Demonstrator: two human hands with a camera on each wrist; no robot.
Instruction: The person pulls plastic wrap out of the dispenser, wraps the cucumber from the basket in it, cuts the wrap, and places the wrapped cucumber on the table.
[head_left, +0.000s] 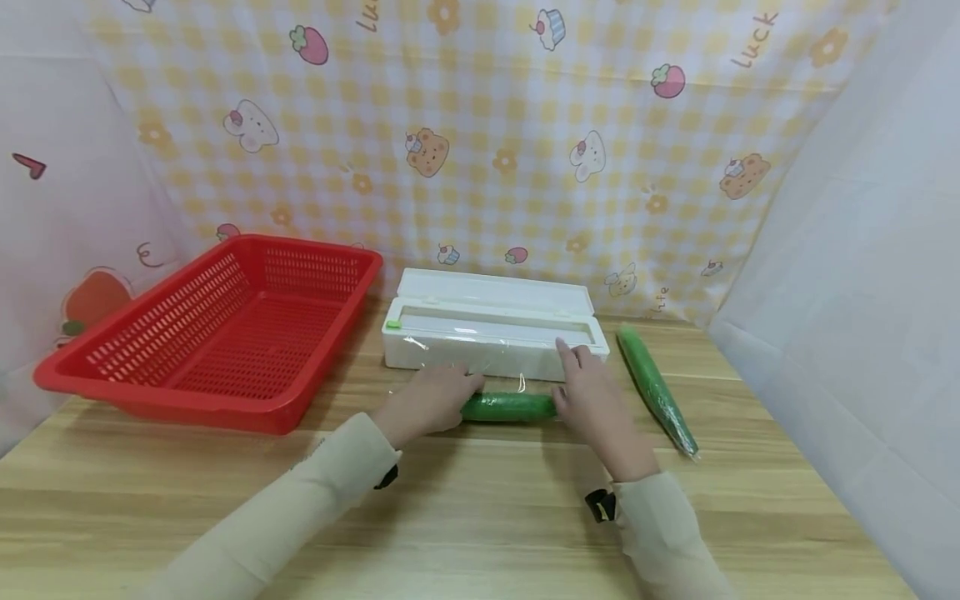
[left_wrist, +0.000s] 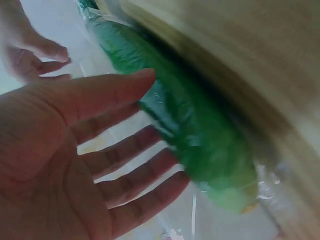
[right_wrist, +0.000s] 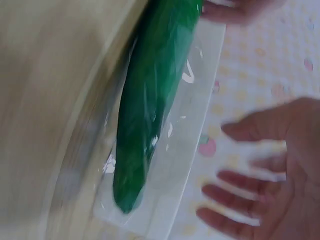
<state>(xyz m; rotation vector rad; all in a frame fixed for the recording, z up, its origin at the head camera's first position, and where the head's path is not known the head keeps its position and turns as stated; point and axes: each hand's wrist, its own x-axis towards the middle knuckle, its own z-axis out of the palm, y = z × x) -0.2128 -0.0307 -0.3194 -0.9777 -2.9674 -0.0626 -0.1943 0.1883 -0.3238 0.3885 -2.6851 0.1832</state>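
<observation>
A green cucumber (head_left: 508,407) in clear plastic wrap lies on the table between both hands. At its left end is my left hand (head_left: 442,398); in the left wrist view the fairly straight fingers (left_wrist: 135,182) come right up to the cucumber's side, and the thumb overlaps it. My right hand (head_left: 592,393) is over the other end, its fingers (right_wrist: 235,197) spread and apart from the cucumber in the right wrist view. Just behind stands a white cling film dispenser (head_left: 491,360) with its lid raised. Clear film (right_wrist: 175,120) stretches from the cucumber over the dispenser's front.
To the left stands a red slotted plastic basket (head_left: 281,417). Another wrapped cucumber (head_left: 656,387) lies at the right of the wooden table (head_left: 480,533). A yellow checked cloth (head_left: 495,125) hangs at the back. On the dispenser's left end sits a small green slider (head_left: 393,324).
</observation>
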